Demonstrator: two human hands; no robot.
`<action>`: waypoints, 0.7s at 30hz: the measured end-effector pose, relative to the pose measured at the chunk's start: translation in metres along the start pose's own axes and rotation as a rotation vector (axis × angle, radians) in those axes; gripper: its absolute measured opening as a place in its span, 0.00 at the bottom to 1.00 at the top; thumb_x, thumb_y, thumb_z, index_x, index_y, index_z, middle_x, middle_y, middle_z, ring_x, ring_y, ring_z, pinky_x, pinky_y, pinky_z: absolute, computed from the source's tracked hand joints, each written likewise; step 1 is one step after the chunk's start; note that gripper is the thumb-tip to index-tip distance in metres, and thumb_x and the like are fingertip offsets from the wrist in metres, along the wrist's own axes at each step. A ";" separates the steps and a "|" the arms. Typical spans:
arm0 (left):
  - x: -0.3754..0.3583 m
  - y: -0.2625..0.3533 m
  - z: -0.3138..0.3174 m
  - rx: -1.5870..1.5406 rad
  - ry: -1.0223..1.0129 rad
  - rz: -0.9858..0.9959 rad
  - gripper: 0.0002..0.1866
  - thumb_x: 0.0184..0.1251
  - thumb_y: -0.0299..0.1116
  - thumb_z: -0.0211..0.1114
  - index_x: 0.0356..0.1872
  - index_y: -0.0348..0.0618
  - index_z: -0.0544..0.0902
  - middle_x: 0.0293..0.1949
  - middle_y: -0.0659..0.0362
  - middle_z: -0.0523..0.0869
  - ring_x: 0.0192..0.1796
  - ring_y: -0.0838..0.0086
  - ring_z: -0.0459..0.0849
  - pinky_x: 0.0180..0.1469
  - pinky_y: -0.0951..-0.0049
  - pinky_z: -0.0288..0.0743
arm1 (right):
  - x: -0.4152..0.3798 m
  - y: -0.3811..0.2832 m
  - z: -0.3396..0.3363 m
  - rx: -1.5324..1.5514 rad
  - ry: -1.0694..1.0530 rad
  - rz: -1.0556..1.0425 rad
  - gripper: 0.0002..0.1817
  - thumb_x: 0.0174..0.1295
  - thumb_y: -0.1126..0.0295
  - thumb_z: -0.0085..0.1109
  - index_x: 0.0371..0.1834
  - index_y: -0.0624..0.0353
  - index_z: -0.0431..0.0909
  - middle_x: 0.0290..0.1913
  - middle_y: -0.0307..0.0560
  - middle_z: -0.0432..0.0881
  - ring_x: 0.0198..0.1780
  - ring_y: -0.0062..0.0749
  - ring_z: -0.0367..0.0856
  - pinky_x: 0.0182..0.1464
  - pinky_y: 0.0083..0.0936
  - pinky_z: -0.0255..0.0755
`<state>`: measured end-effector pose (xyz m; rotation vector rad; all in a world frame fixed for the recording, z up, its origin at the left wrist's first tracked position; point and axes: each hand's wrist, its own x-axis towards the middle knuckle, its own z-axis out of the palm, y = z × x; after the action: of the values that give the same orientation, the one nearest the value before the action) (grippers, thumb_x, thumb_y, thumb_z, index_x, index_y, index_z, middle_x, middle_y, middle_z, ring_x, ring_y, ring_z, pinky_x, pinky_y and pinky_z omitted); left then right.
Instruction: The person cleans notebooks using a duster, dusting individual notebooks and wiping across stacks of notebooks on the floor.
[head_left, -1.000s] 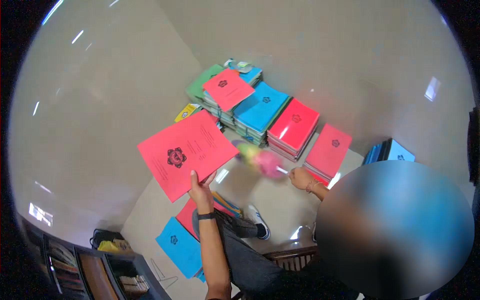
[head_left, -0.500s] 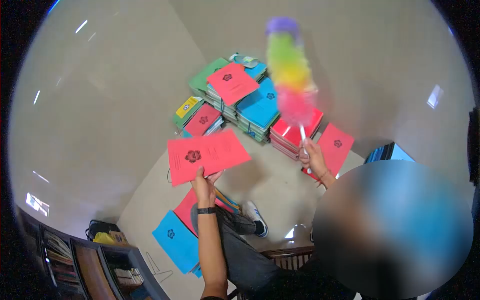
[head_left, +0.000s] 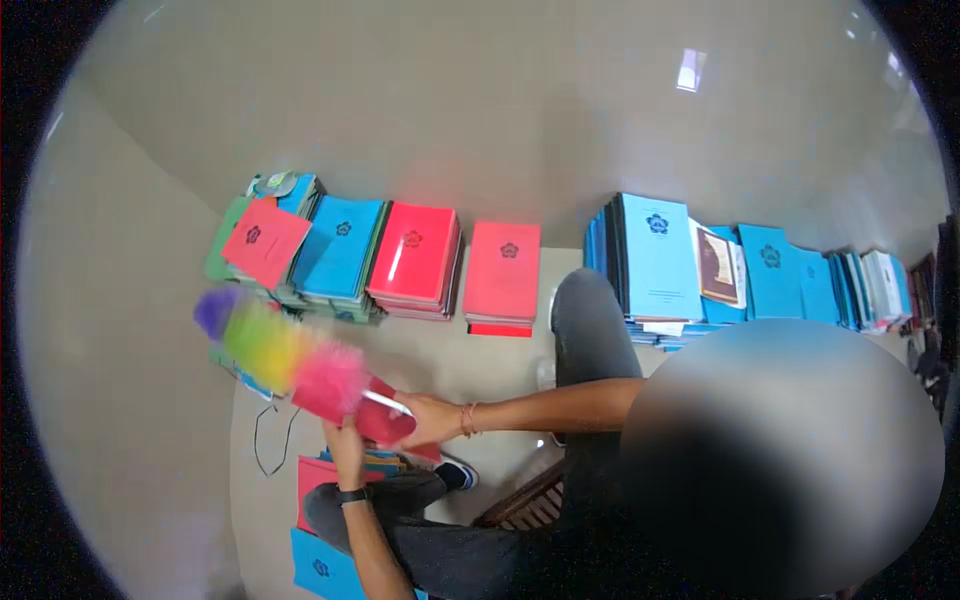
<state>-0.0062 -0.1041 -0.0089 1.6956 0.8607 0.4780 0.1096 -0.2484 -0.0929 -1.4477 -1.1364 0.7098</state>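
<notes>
Lowered, the rainbow duster (head_left: 283, 348) now overlaps the red booklet (head_left: 384, 424) at near left, so brushing seems underway, the right hand (head_left: 432, 417) gripping its white handle (head_left: 387, 403), the left hand's (head_left: 346, 440) fingers holding the booklet.

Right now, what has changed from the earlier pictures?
The view has swung right, revealing more blue paper booklets. The right hand has lowered the fluffy rainbow duster with a white handle over the red paper booklet in the left hand; the hands are now close together. Neither hand let go; the glossy red booklet stack looks unmoved.
</notes>
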 end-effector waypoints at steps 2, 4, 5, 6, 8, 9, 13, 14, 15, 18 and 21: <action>0.006 -0.026 -0.005 0.020 -0.026 0.039 0.18 0.73 0.32 0.54 0.61 0.38 0.70 0.45 0.49 0.82 0.29 0.70 0.86 0.23 0.71 0.83 | -0.005 -0.002 -0.002 -0.040 -0.022 -0.054 0.44 0.44 0.48 0.79 0.57 0.69 0.71 0.52 0.63 0.79 0.54 0.53 0.79 0.58 0.41 0.72; 0.002 -0.024 -0.012 -0.002 -0.042 -0.165 0.20 0.74 0.35 0.55 0.61 0.38 0.68 0.41 0.50 0.83 0.31 0.68 0.86 0.29 0.69 0.84 | -0.010 -0.015 -0.011 -0.002 -0.065 -0.011 0.37 0.45 0.60 0.75 0.57 0.69 0.71 0.48 0.65 0.80 0.52 0.55 0.81 0.57 0.42 0.74; -0.004 -0.021 -0.007 -0.071 -0.036 -0.192 0.22 0.74 0.39 0.56 0.62 0.38 0.67 0.42 0.49 0.83 0.33 0.67 0.87 0.32 0.69 0.83 | -0.008 -0.005 -0.007 -0.004 -0.030 -0.068 0.32 0.46 0.68 0.69 0.56 0.67 0.73 0.45 0.65 0.81 0.49 0.56 0.81 0.54 0.42 0.75; -0.009 -0.017 -0.001 -0.139 -0.032 -0.216 0.24 0.75 0.42 0.57 0.63 0.39 0.66 0.42 0.48 0.84 0.35 0.65 0.87 0.35 0.70 0.83 | -0.005 -0.004 -0.005 -0.032 -0.005 -0.046 0.27 0.48 0.72 0.66 0.55 0.65 0.74 0.42 0.63 0.82 0.44 0.54 0.82 0.49 0.42 0.76; -0.003 -0.013 0.000 -0.309 -0.255 -0.258 0.31 0.75 0.50 0.57 0.68 0.40 0.61 0.46 0.46 0.83 0.41 0.63 0.87 0.44 0.67 0.83 | -0.002 -0.007 -0.015 -0.022 0.060 -0.096 0.20 0.51 0.73 0.62 0.50 0.64 0.74 0.37 0.62 0.81 0.38 0.52 0.82 0.43 0.41 0.76; -0.002 -0.012 0.001 -0.218 -0.222 -0.241 0.36 0.73 0.56 0.56 0.71 0.43 0.59 0.50 0.48 0.81 0.45 0.63 0.85 0.47 0.67 0.81 | -0.001 -0.016 -0.027 0.022 0.117 -0.119 0.18 0.52 0.72 0.60 0.47 0.64 0.74 0.36 0.62 0.81 0.36 0.54 0.82 0.41 0.43 0.76; 0.017 -0.013 -0.004 0.095 -0.074 -0.128 0.44 0.69 0.67 0.52 0.77 0.51 0.53 0.65 0.46 0.71 0.61 0.54 0.77 0.58 0.53 0.72 | 0.015 -0.040 -0.068 0.179 0.076 -0.067 0.17 0.56 0.74 0.64 0.47 0.59 0.70 0.33 0.41 0.73 0.32 0.26 0.74 0.36 0.26 0.72; 0.022 -0.022 -0.006 0.181 0.046 -0.082 0.45 0.68 0.68 0.52 0.78 0.52 0.53 0.68 0.46 0.69 0.63 0.51 0.75 0.60 0.48 0.70 | 0.016 -0.051 -0.079 0.277 0.047 -0.048 0.17 0.58 0.75 0.65 0.46 0.56 0.69 0.32 0.33 0.70 0.29 0.16 0.71 0.30 0.18 0.69; 0.010 0.006 0.001 0.116 0.111 -0.246 0.45 0.68 0.70 0.50 0.78 0.56 0.53 0.70 0.45 0.66 0.65 0.47 0.72 0.58 0.42 0.69 | 0.018 -0.054 -0.090 0.271 0.038 -0.048 0.17 0.58 0.75 0.65 0.46 0.56 0.69 0.32 0.33 0.70 0.29 0.16 0.71 0.30 0.18 0.69; 0.004 0.013 -0.005 -0.334 -0.147 -0.595 0.45 0.68 0.70 0.49 0.76 0.50 0.57 0.72 0.47 0.67 0.66 0.52 0.73 0.59 0.43 0.69 | 0.017 -0.052 -0.110 0.578 -0.157 0.145 0.19 0.59 0.76 0.67 0.46 0.50 0.65 0.32 0.28 0.67 0.27 0.07 0.67 0.26 0.11 0.62; 0.002 0.006 0.002 -0.736 -0.343 -0.453 0.34 0.73 0.58 0.51 0.70 0.45 0.65 0.66 0.49 0.75 0.62 0.59 0.78 0.60 0.51 0.74 | 0.014 -0.052 -0.122 0.854 -0.164 0.104 0.21 0.58 0.77 0.68 0.45 0.49 0.64 0.32 0.25 0.65 0.26 0.05 0.65 0.18 0.10 0.53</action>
<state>-0.0024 -0.1046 -0.0041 0.8366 0.6705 0.1472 0.2109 -0.2869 -0.0149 -0.7275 -0.7214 1.2181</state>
